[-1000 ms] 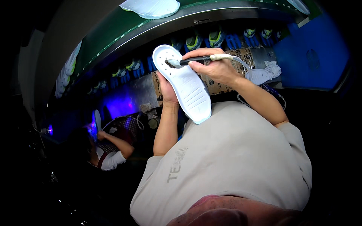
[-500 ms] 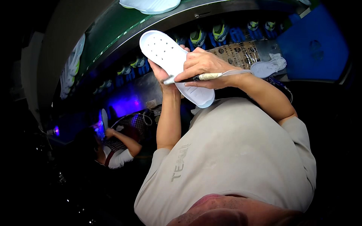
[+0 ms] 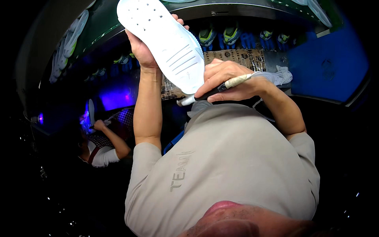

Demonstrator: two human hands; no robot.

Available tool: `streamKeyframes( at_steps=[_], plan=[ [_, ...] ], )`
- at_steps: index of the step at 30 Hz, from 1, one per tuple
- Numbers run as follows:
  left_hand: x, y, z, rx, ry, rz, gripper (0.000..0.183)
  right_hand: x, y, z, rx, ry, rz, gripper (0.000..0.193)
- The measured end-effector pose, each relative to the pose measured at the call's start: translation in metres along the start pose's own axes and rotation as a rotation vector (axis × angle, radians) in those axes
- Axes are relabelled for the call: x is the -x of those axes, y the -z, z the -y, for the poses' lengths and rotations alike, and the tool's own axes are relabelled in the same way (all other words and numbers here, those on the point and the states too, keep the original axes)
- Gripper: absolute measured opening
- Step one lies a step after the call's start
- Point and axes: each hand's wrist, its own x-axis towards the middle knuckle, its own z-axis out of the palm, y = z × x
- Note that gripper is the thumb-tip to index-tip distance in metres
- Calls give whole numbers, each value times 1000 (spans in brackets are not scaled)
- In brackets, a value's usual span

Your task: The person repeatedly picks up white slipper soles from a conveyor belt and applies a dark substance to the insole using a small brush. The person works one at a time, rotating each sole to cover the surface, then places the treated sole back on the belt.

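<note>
My left hand (image 3: pixel 143 52) is closed around a white shoe sole (image 3: pixel 167 43) from behind, raised toward the green conveyor. The sole's inner face shows, with small dark holes toward the far end and several parallel grooves toward the heel. In my right hand (image 3: pixel 233 79) is a brush (image 3: pixel 213 91) with a dark handle and pale wrapping, a thin tube leading off its back end. The pale bristle tip sits just beside the heel end of the sole; whether it touches cannot be made out.
Beyond my hands runs a green conveyor (image 3: pixel 103 21) with pale soles (image 3: pixel 71 39) at its left. Shoes (image 3: pixel 231 35) stand on a rack below its edge. A blue panel (image 3: pixel 327 65) is at the right, near a white cloth (image 3: pixel 282 75). A co-worker (image 3: pixel 106 148) sits at left by purple light.
The sole has moved up and to the left, away from my body. The brush has gone from the sole's middle to its heel end. More soles show at the upper right.
</note>
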Motion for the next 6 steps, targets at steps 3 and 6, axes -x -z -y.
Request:
streamKeyframes(
  at_steps=[3,6],
  plan=[
    [-10,-11,1,-85,126,6,95,5,10,-3,-193,-119,-124,27],
    [-22,-10,3,-76,275,52,95,1,10,-6,254,-146,-16,31]
  ],
)
